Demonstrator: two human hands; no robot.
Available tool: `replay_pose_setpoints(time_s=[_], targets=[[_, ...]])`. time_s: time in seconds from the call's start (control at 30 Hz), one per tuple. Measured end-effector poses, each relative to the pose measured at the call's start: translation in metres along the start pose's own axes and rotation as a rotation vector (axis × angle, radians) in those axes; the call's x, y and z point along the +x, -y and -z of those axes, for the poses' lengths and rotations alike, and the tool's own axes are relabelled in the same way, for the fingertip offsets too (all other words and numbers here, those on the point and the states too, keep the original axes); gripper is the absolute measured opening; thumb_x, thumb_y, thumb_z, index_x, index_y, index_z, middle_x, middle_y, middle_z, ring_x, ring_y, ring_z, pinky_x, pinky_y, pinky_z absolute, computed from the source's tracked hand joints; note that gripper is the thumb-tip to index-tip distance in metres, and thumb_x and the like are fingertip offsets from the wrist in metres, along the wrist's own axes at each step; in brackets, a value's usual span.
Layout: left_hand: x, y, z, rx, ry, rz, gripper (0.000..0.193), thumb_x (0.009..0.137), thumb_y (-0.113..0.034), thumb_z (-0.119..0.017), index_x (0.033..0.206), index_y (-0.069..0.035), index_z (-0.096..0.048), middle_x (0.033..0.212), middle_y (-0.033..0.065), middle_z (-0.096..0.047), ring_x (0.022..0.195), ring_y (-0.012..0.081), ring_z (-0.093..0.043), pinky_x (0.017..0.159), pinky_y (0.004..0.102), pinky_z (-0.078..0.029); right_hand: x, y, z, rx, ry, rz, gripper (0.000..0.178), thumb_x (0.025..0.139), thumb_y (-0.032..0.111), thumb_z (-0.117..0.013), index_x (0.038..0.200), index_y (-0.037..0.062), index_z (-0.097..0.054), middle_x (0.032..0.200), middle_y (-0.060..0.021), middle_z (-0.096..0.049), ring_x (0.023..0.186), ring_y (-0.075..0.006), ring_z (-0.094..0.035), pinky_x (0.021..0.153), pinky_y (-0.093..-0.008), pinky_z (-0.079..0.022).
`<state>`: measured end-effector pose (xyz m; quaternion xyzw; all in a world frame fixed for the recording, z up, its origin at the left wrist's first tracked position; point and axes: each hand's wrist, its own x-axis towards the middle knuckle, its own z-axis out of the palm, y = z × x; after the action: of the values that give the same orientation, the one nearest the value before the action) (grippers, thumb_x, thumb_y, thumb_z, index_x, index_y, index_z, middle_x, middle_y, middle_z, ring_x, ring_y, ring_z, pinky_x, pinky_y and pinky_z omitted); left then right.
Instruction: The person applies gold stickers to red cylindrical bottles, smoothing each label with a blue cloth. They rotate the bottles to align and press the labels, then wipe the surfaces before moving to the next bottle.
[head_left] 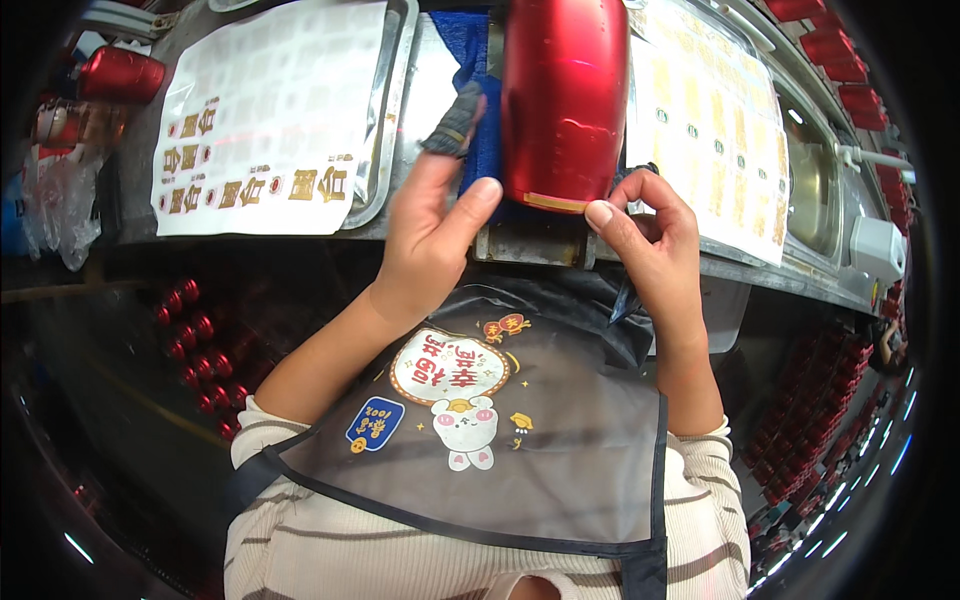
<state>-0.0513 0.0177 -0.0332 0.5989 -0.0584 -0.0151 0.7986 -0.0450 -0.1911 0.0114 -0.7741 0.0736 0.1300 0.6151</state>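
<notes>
A glossy red metal cylinder, perhaps a bottle [566,95], lies lengthwise before me on a blue cloth [485,140]. Along its near edge runs a thin gold strip [552,203]. My right hand [655,228] has thumb and forefinger pinched at the strip's right end, against the cylinder's rim. To the left, my left hand [430,225] is open, its thumb pointing toward the cylinder and its fingers apart. A dark grey wrap [457,122] covers one of its fingers. Whether that hand touches the cylinder I cannot tell.
A white sheet with gold stickers [270,120] lies on a metal tray [400,100] at left. Another gold sticker sheet [710,130] lies right. A red cylinder [120,75] stands far left. Several red cylinders [200,350] are below the bench, with more along the right.
</notes>
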Motion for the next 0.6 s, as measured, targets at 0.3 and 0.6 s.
replay_pose_setpoints(time_s=[0.3,0.6], targets=[[-0.027,-0.009,0.006,1.184,0.141,-0.415,0.026,0.085,-0.030,-0.074,0.101,-0.010,-0.078,0.153,0.0416,-0.026,0.141,0.0568,-0.030,0.110,0.0711,-0.013,0.000,-0.003,-0.002,-0.067,-0.033,0.037,0.031,0.083,0.018,-0.082,0.075,0.0015,-0.057,0.080,0.0015,-0.054,0.062,-0.0006,-0.046,0.052,-0.0179,-0.033],[-0.025,-0.018,0.015,1.263,0.174,-0.432,0.022,0.083,-0.024,-0.076,0.095,-0.006,-0.077,0.153,0.0434,-0.022,0.143,0.0552,-0.028,0.112,0.0701,-0.010,-0.009,0.001,0.022,0.051,0.025,0.076,0.012,0.088,0.005,-0.068,0.082,0.0028,-0.058,0.073,0.0064,-0.055,0.056,0.0035,-0.043,0.050,-0.0159,-0.030]])
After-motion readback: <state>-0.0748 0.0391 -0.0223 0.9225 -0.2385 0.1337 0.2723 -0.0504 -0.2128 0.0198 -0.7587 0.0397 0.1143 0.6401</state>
